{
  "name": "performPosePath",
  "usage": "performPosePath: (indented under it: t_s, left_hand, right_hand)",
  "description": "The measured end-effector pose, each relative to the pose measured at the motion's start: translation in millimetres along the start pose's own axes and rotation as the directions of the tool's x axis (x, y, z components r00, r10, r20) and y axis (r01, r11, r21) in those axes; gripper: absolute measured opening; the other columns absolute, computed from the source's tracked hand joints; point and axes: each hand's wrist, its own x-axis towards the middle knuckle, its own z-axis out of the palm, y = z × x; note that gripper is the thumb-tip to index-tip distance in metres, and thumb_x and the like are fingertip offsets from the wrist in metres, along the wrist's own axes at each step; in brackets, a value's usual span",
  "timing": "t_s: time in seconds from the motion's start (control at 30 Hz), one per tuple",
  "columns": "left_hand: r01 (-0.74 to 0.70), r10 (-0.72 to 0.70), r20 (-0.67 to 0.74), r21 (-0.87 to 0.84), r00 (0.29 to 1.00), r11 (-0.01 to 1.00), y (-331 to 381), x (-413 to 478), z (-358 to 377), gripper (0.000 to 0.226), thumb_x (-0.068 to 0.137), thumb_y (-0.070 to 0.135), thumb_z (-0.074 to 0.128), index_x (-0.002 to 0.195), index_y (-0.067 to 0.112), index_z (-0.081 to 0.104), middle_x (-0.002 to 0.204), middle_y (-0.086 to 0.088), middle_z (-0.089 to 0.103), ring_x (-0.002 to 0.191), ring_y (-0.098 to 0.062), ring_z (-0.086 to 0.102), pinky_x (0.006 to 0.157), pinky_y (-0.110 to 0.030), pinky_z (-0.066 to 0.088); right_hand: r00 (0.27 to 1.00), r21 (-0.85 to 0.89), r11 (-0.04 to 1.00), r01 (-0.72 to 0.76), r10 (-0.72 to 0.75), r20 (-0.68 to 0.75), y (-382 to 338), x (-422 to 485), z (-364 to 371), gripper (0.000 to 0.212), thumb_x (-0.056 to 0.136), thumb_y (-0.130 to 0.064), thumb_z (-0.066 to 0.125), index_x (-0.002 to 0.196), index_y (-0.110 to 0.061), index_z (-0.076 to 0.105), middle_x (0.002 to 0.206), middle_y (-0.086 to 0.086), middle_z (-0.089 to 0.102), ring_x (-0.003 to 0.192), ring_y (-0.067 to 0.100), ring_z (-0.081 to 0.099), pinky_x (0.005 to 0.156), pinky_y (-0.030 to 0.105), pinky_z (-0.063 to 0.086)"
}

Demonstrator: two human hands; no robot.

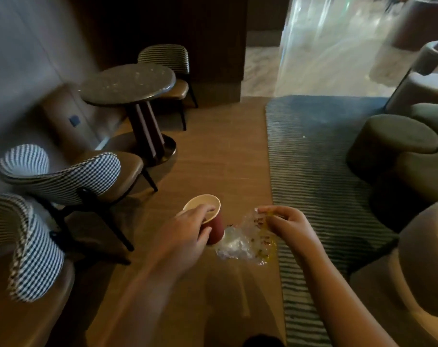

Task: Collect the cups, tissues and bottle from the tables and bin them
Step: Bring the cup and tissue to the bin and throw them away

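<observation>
Red paper cup (214, 227) is sitting clamped in the left hand (185, 234), mouth tilting up and away; the right hand (285, 224) is pinching crumpled clear plastic (245, 242) hanging just beside the cup's base, and no bin is showing

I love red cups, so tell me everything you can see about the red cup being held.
The red cup looks like paper: dark red outside, pale cream inside, with a rolled rim and no drink showing. It is tilted, mouth up toward the camera, above the wooden floor. The left hand grips it, fingers over the rim, thumb on the side. Its base is close to crumpled clear plastic; whether they touch is unclear.
</observation>
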Motion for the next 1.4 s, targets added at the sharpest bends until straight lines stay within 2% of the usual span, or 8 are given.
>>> performPosePath:
  t_s: [0.1, 0.37, 0.43, 0.6, 0.83, 0.93, 1.1, 1.4]
  left_hand:
    - [-0.057, 0.057, 0.017, -0.004, 0.998, 0.998, -7.3, 84.8, 4.3, 0.044, 0.087, 0.021, 0.061, 0.128, 0.028, 0.049, 0.12, 0.0, 0.059, 0.107, -0.014, 0.054, 0.075, -0.015, 0.036]
    - [-0.149, 0.149, 0.01, 0.009, 0.989, 0.989, -1.5, 320.8, 41.4, 0.044, 0.084, 0.022, 0.064, 0.125, 0.029, 0.05, 0.113, -0.001, 0.063, 0.097, -0.017, 0.06, 0.072, -0.026, 0.05]
    - [-0.171, 0.171, 0.018, 0.009, 0.985, 0.985, 7.9, 376.2, 45.6, 0.044, 0.084, 0.023, 0.063, 0.126, 0.029, 0.049, 0.114, 0.0, 0.062, 0.098, -0.017, 0.059, 0.074, -0.028, 0.051]
    - [-0.272, 0.272, -0.013, 0.007, 0.962, 0.962, 29.2, 505.6, 52.1, 0.04, 0.081, 0.018, 0.068, 0.119, 0.024, 0.056, 0.105, 0.001, 0.065, 0.09, -0.018, 0.062, 0.067, -0.031, 0.052]
    - [-0.393, 0.392, -0.024, -0.063, 0.92, 0.918, 46.2, 691.7, 95.6, 0.039, 0.08, 0.015, 0.068, 0.118, 0.021, 0.057, 0.104, -0.001, 0.065, 0.09, -0.02, 0.06, 0.068, -0.035, 0.052]
    - [-0.447, 0.447, -0.014, -0.086, 0.894, 0.891, 50.0, 781.4, 118.8, 0.039, 0.08, 0.016, 0.068, 0.118, 0.021, 0.057, 0.104, -0.001, 0.065, 0.089, -0.02, 0.06, 0.067, -0.033, 0.051]
    - [-0.513, 0.521, 0.03, -0.127, 0.853, 0.849, 66.3, 931.0, 140.7, 0.039, 0.076, 0.014, 0.071, 0.114, 0.021, 0.061, 0.099, 0.001, 0.067, 0.084, -0.019, 0.062, 0.064, -0.031, 0.049]
    - [-0.603, 0.619, 0.083, -0.161, 0.781, 0.781, 118.9, 1160.8, 198.1, 0.032, 0.072, 0.008, 0.074, 0.102, 0.018, 0.065, 0.091, -0.001, 0.067, 0.079, -0.02, 0.062, 0.062, -0.028, 0.046]
  right_hand:
    - [1.0, 0.067, 0.998, -0.017, 0.017, 0.003, -24.2, 65.0, -10.4, 0.019, 0.085, -0.004, 0.062, 0.096, -0.018, 0.069, 0.09, 0.0, 0.073, 0.08, 0.01, 0.07, 0.063, 0.019, 0.054]
    - [0.992, 0.281, 0.959, -0.025, -0.01, 0.123, -85.2, 263.1, -80.5, 0.027, 0.081, 0.0, 0.065, 0.105, -0.01, 0.066, 0.098, 0.008, 0.072, 0.093, 0.02, 0.069, 0.076, 0.025, 0.056]
    - [0.994, 0.224, 0.974, 0.017, -0.042, 0.105, -103.4, 308.7, -102.3, 0.033, 0.079, -0.004, 0.068, 0.11, -0.012, 0.065, 0.1, 0.006, 0.072, 0.095, 0.018, 0.068, 0.08, 0.027, 0.055]
    - [0.98, 0.041, 0.983, 0.177, -0.173, -0.095, -147.6, 412.1, -146.7, 0.024, 0.081, -0.02, 0.07, 0.105, -0.02, 0.068, 0.099, -0.003, 0.072, 0.09, 0.007, 0.068, 0.079, 0.025, 0.054]
    - [0.912, 0.036, 0.957, 0.287, -0.261, -0.315, -184.2, 561.4, -203.7, 0.019, 0.079, -0.029, 0.07, 0.093, -0.016, 0.071, 0.086, 0.002, 0.073, 0.081, 0.015, 0.069, 0.072, 0.028, 0.055]
    - [0.863, -0.001, 0.949, 0.314, -0.286, -0.416, -201.6, 634.9, -225.9, 0.016, 0.079, -0.025, 0.071, 0.092, -0.015, 0.07, 0.085, 0.001, 0.072, 0.079, 0.011, 0.069, 0.068, 0.022, 0.055]
    - [0.776, -0.087, 0.951, 0.296, -0.292, -0.559, -237.8, 757.5, -271.1, 0.013, 0.078, -0.013, 0.073, 0.089, -0.019, 0.07, 0.085, -0.002, 0.071, 0.078, 0.004, 0.067, 0.068, 0.015, 0.052]
    - [0.612, -0.166, 0.957, 0.239, -0.282, -0.739, -254.4, 927.1, -386.0, 0.015, 0.08, -0.014, 0.073, 0.089, -0.025, 0.068, 0.089, -0.008, 0.07, 0.085, 0.003, 0.066, 0.072, 0.021, 0.054]
